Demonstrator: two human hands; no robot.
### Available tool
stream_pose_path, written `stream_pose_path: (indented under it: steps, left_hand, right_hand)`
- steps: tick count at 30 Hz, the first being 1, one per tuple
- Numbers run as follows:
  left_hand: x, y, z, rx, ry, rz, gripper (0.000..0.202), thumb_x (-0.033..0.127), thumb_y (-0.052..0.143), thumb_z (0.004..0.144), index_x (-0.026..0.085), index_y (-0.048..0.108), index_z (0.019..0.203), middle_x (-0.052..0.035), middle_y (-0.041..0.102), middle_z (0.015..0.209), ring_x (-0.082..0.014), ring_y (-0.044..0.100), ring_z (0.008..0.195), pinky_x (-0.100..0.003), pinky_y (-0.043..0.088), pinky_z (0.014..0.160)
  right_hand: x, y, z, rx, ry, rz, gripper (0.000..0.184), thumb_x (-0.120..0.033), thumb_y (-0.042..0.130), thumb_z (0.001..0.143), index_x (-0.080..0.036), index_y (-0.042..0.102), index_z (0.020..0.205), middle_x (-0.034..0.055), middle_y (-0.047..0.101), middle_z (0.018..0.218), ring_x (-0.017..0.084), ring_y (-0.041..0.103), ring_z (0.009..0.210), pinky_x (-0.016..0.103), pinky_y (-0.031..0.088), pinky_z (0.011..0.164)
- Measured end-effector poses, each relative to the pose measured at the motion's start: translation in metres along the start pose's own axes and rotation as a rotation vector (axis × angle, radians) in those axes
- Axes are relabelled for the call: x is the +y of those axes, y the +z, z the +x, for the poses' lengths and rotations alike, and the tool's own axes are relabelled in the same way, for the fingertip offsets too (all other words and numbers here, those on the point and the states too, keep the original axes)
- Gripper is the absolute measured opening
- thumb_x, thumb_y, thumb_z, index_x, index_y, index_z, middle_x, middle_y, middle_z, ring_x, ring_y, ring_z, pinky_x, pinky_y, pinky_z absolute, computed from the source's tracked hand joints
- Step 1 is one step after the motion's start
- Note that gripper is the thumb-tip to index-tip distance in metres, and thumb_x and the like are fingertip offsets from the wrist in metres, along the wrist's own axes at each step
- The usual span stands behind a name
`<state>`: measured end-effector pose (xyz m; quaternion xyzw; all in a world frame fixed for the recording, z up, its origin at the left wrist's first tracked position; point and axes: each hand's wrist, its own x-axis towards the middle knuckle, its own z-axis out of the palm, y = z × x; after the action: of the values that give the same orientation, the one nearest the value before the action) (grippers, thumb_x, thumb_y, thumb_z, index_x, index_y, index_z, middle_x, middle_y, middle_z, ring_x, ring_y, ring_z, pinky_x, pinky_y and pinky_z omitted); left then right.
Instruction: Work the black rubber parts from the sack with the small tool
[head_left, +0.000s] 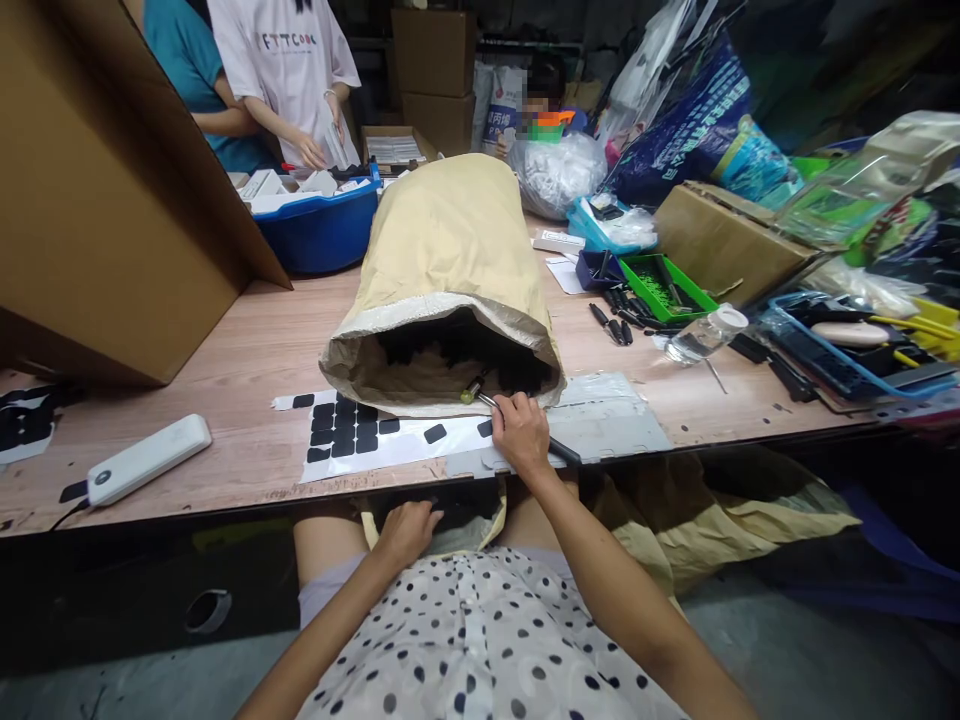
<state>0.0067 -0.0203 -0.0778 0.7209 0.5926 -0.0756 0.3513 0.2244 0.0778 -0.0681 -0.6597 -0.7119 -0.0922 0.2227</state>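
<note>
My right hand [520, 432] is closed around a slim tool with a black handle [564, 452], a metal shaft and a yellowish end [469, 394]. That end reaches into the mouth of a tan sack [450, 215] lying on the table, among dark pieces [469, 340] whose kind I cannot make out. Lower down, my left hand [409, 530] rests with curled fingers at the opening of a second sack [491, 530] on my lap; its fingertips are partly hidden in shadow. Black rounded stickers [343, 428] on a white sheet lie just below the tan sack's mouth.
Left are a big cardboard box [97, 190], a blue basin [319, 230] and a white power bank [148, 460]. Right are a green tray [667, 285], black handled pieces [611, 325], a clear bottle [705, 335] and a blue basket [862, 350]. Co-workers [289, 80] are across the table.
</note>
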Motion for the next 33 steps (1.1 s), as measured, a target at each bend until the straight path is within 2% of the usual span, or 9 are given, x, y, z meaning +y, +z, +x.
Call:
stream_pose_path:
  steps: [3,7,13,14,16,19,21,27,33]
  left_hand:
    - [-0.005,0.007,0.010,-0.049,-0.132,0.063,0.035,0.020,0.044,0.094,0.020,0.068,0.119,-0.0169,0.073,0.117,-0.0321,0.070,0.109,-0.041,0.053,0.087]
    - [-0.003,-0.001,0.007,-0.055,-0.077,0.042,0.028,0.020,0.054,0.088,0.024,0.072,0.109,-0.0122,0.075,0.111,-0.0291,0.071,0.107,-0.037,0.054,0.085]
    - [0.017,-0.068,0.011,-0.260,0.248,-0.385,0.027,0.043,0.055,0.089,0.022,0.071,0.092,-0.0014,0.073,0.076,-0.0174,0.067,0.064,-0.027,0.052,0.061]
    - [0.021,-0.085,0.020,-0.213,0.266,-0.468,0.031,0.047,0.055,0.088,0.021,0.070,0.094,-0.0009,0.072,0.075,-0.0163,0.065,0.061,-0.026,0.051,0.060]
    - [0.026,-0.118,0.046,0.112,0.225,-0.534,0.032,0.048,0.055,0.088,0.020,0.070,0.093,-0.0023,0.071,0.078,-0.0166,0.065,0.065,-0.027,0.052,0.064]
    - [0.030,-0.160,0.092,0.708,-0.115,-0.454,0.027,0.039,0.056,0.088,0.016,0.069,0.092,-0.0107,0.072,0.089,-0.0266,0.069,0.087,-0.035,0.053,0.076]
    - [0.029,-0.180,0.116,0.913,-0.232,-0.387,0.027,0.036,0.057,0.087,0.015,0.069,0.098,-0.0163,0.072,0.102,-0.0331,0.067,0.104,-0.042,0.052,0.087]
    - [0.021,-0.201,0.139,0.957,-0.370,-0.321,0.033,0.036,0.063,0.084,0.010,0.068,0.103,-0.0243,0.069,0.112,-0.0443,0.063,0.113,-0.054,0.050,0.092]
    - [0.021,-0.193,0.123,0.905,-0.315,-0.352,0.020,0.025,0.058,0.086,0.012,0.073,0.092,-0.0191,0.073,0.103,-0.0387,0.065,0.108,-0.049,0.050,0.091]
  right_hand:
    - [0.000,0.000,0.000,0.009,-0.001,-0.002,0.022,-0.025,0.050,0.095,-0.022,0.070,0.104,0.0073,0.056,0.089,0.022,0.044,0.085,0.032,0.032,0.075]
    - [0.000,0.000,0.000,0.022,-0.005,-0.003,0.022,-0.026,0.051,0.095,-0.022,0.070,0.104,0.0069,0.057,0.089,0.022,0.044,0.084,0.032,0.031,0.074]
    - [-0.001,-0.001,-0.001,0.009,-0.008,-0.009,0.022,-0.026,0.050,0.095,-0.022,0.069,0.105,0.0072,0.056,0.089,0.022,0.044,0.085,0.032,0.031,0.073]
    - [-0.001,-0.001,-0.001,0.009,-0.007,-0.011,0.022,-0.026,0.051,0.095,-0.022,0.069,0.105,0.0072,0.056,0.089,0.023,0.044,0.085,0.033,0.031,0.073]
    - [-0.002,-0.002,-0.001,0.009,-0.006,-0.011,0.021,-0.026,0.051,0.095,-0.022,0.069,0.105,0.0072,0.056,0.089,0.023,0.044,0.085,0.033,0.031,0.073]
    - [-0.003,-0.002,0.000,0.003,-0.007,-0.008,0.021,-0.026,0.051,0.094,-0.022,0.069,0.104,0.0072,0.056,0.089,0.023,0.044,0.085,0.033,0.031,0.073]
    - [-0.004,-0.002,0.000,0.002,-0.007,-0.007,0.020,-0.026,0.051,0.094,-0.023,0.069,0.103,0.0071,0.056,0.089,0.023,0.044,0.085,0.033,0.031,0.073]
    - [-0.006,-0.004,0.001,0.002,-0.008,-0.010,0.019,-0.026,0.052,0.094,-0.023,0.070,0.100,0.0067,0.056,0.088,0.022,0.044,0.084,0.032,0.032,0.074]
    - [-0.005,-0.004,0.000,-0.020,0.005,-0.002,0.022,-0.026,0.050,0.095,-0.023,0.070,0.104,0.0074,0.055,0.090,0.023,0.044,0.085,0.032,0.032,0.076]
